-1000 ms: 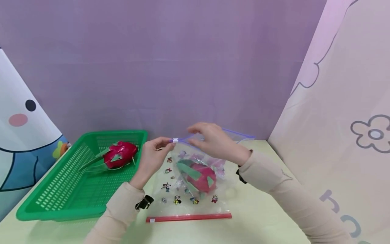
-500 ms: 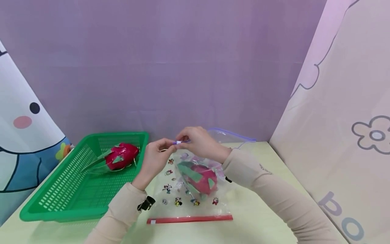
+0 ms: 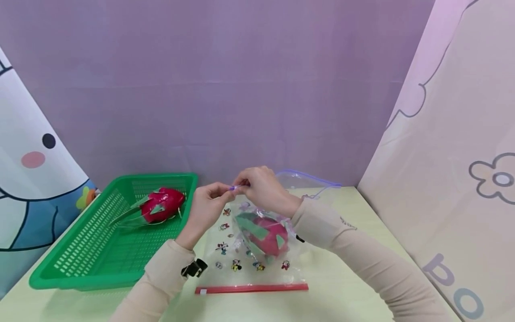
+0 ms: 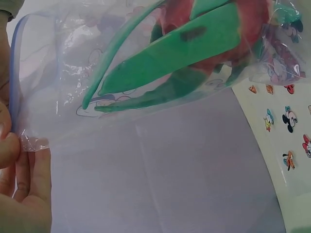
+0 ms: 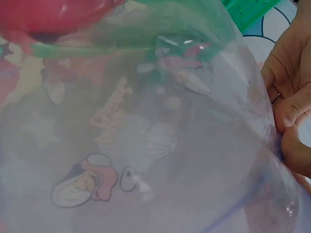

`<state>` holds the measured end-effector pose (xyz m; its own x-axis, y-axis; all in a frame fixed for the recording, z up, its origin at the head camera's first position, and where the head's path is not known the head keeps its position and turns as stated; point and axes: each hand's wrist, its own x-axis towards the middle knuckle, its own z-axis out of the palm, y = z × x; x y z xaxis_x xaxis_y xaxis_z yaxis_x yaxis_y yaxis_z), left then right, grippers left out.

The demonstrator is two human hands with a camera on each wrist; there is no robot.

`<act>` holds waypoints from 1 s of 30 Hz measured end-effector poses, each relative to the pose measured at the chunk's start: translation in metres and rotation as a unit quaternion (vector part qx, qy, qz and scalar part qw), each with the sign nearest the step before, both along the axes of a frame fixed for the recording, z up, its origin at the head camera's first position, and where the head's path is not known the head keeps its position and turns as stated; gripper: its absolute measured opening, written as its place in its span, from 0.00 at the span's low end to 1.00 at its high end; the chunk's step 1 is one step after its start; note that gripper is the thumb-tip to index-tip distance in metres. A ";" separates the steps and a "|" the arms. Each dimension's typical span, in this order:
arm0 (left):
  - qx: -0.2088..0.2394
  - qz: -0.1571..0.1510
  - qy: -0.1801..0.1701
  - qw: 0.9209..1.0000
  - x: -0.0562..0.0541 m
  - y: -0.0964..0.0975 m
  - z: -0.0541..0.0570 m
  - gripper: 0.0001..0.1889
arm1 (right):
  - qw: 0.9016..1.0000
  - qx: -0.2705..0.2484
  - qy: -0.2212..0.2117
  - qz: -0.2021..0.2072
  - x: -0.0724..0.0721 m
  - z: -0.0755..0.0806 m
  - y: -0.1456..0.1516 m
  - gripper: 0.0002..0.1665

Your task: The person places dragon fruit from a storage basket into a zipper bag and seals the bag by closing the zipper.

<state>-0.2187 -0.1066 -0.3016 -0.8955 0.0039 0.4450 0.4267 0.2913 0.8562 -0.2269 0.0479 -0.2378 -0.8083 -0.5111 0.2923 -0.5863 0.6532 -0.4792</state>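
Note:
At the table's middle, a clear slider zip bag (image 3: 305, 180) with a purple zip track is held up, mouth toward the back. Inside it sits a pink-red dragon fruit (image 3: 273, 237) with long green leaves, large in the left wrist view. My left hand (image 3: 206, 210) pinches the track's left end between thumb and finger. Close against it, my right hand (image 3: 263, 190) pinches the same track; the white slider is mostly hidden by the fingers. To the right, the bag's mouth gapes. Printed cartoon figures show on the bag (image 5: 131, 141) in the right wrist view.
Left of the hands stands a green plastic basket (image 3: 86, 282) with another dragon fruit (image 3: 162, 205) in it. A second clear bag with a red zip (image 3: 253, 288) and cartoon prints lies flat on the pale table (image 3: 342, 290). Curtains enclose the back and sides.
My right hand has moved left and down from above the bag to the zip track beside my left hand, and now pinches it. The left hand keeps its hold.

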 end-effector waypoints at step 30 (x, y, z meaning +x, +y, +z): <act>-0.009 0.033 -0.045 0.998 0.006 -0.006 0.002 0.05 | 0.999 -0.015 -0.009 -0.028 0.000 -0.006 0.016 0.05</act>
<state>-0.2130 -0.1123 -0.3001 -0.9308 -0.0487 0.3623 0.3271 0.3312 0.8850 -0.2270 0.0641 -0.2434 -0.8408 -0.4557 0.2923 -0.5402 0.6705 -0.5086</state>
